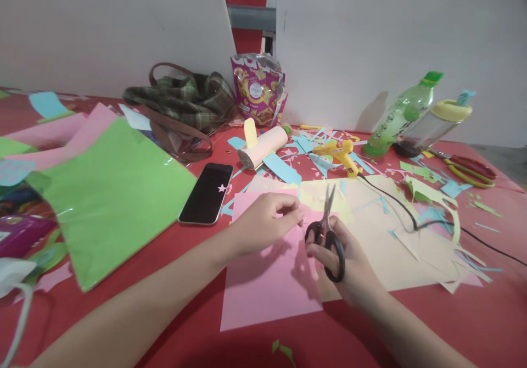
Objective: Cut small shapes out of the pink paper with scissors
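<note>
My right hand (349, 261) holds small scissors (326, 219) by their black finger loops. The blades point up and away from me and stand slightly apart. To the left, my left hand (267, 219) is closed in a pinch, fingertips close to the scissors; whatever it may grip is too small to make out. Below both hands lies a pink paper sheet (263, 296), partly over a large cream sheet (382, 263). A black phone (206, 195) with a small pink star (222, 188) on its screen lies left of my left hand.
A yellow glue gun (337, 152) trails a black cord across the cream sheet. Behind are a paper-wrapped tube (263, 147), a purple snack bag (260, 90), a plaid bag (185, 99) and a tilted green bottle (401, 115). Green paper (111, 203) lies left; red-handled pliers (473, 165) right.
</note>
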`<state>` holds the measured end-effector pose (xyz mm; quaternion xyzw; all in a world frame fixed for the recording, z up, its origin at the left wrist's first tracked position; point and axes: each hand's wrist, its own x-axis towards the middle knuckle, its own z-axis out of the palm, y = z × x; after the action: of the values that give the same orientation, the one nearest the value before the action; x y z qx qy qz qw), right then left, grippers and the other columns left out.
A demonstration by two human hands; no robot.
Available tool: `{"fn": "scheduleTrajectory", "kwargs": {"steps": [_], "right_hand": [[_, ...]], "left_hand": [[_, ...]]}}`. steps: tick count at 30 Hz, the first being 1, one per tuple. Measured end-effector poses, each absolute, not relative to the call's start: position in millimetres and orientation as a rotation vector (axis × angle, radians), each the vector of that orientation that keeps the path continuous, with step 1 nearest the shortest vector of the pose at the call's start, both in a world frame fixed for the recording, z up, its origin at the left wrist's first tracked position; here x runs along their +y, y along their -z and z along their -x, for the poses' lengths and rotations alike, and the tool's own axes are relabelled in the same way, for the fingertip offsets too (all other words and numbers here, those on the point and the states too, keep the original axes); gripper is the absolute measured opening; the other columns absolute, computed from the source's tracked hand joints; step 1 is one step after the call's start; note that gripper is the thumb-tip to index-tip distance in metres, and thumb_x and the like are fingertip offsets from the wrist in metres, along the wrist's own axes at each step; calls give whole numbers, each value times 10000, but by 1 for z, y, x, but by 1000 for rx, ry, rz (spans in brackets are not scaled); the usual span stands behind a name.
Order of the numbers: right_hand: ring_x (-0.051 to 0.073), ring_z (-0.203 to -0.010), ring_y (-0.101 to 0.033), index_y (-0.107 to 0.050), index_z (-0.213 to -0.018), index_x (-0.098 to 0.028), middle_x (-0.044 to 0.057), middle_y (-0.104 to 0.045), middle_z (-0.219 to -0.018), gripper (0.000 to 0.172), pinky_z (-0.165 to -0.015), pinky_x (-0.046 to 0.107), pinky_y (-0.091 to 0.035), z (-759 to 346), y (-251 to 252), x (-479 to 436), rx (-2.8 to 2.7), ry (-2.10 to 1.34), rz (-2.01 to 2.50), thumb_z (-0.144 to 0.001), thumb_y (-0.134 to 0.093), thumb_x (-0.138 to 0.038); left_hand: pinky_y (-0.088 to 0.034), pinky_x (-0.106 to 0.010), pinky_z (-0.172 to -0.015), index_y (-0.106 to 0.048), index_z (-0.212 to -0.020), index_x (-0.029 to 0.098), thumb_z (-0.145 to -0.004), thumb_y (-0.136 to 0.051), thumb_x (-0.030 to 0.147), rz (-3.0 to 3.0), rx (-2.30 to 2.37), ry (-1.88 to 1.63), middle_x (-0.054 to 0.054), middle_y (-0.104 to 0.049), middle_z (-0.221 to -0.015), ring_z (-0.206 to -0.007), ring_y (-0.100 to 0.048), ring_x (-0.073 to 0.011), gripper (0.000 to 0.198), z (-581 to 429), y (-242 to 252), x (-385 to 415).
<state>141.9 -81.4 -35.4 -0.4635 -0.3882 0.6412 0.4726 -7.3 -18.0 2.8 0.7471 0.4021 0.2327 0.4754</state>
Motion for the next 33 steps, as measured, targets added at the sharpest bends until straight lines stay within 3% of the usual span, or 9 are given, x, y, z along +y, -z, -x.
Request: {"fn": "scheduleTrajectory", "kwargs": {"steps": [5, 10, 24, 33], "right_hand": [[122, -610, -467, -352, -715, -213, -10, -461, -720, 297, -535, 243, -352, -142, 30, -83, -1078, -1695, 983, -671, -602, -367], [137, -644, -475, -340, -742, -216, -4, -445, -736, 316, -567, 261, -350, -143, 34, -84, -1135, -1804, 876, -681, -574, -419], [117, -596, -430, -344, -760, -207, 4, -440, -735, 299, -628, 303, -363, -143, 42, -86, -1162, -1806, 793, -699, -561, -404], [121, -608, -423, -334, -756, -207, 2, -428, -722, 307, -592, 281, -343, -144, 41, -84, -1195, -1807, 787, -701, -556, -413]], "left_hand": [[-316, -184, -466, -481, -550, 146, -766, -392, 270, -1802, 1033, -642, 44, -392, -490, -449, -369, -65, 264, 12, -9, -14], [-330, -183, -489, -492, -555, 146, -757, -401, 230, -1826, 1025, -637, 44, -428, -504, -471, -398, -68, 236, 13, -12, -15], [-331, -185, -574, -472, -578, 136, -771, -375, 238, -1922, 965, -490, 41, -443, -557, -562, -417, -73, 239, 15, -16, -14], [-310, -194, -543, -411, -555, 145, -764, -363, 244, -1981, 1002, -434, 41, -411, -551, -555, -391, -76, 236, 17, -15, -13]]}}
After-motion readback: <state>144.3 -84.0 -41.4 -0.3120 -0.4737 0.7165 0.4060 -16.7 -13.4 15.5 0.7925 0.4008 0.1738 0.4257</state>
